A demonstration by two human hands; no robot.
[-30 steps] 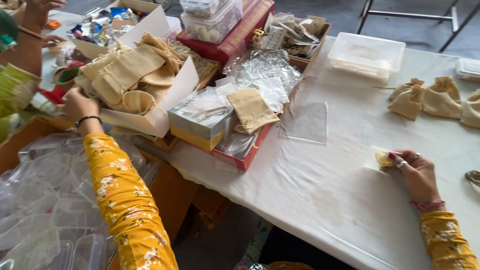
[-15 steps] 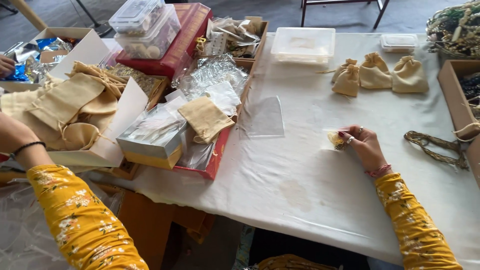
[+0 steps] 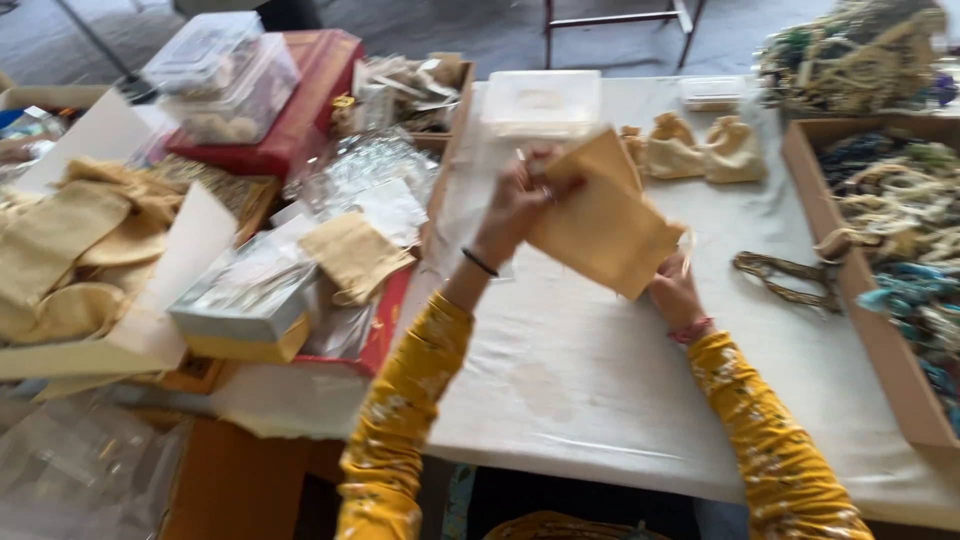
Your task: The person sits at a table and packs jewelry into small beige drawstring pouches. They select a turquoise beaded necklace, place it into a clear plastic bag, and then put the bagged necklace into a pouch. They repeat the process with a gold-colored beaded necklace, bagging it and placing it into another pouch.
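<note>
Right hand (image 3: 675, 292), nearest us, is closed on the lower corner of the flat tan cloth pouch (image 3: 605, 225), which is lifted above the white-covered table (image 3: 600, 380). Left hand (image 3: 515, 200) pinches the upper edge. Looks feather-light, soft and floppy; best gripped at edges or corners. Beyond, small tied cream cloth bags (image 3: 700, 148) sit on the table.
</note>
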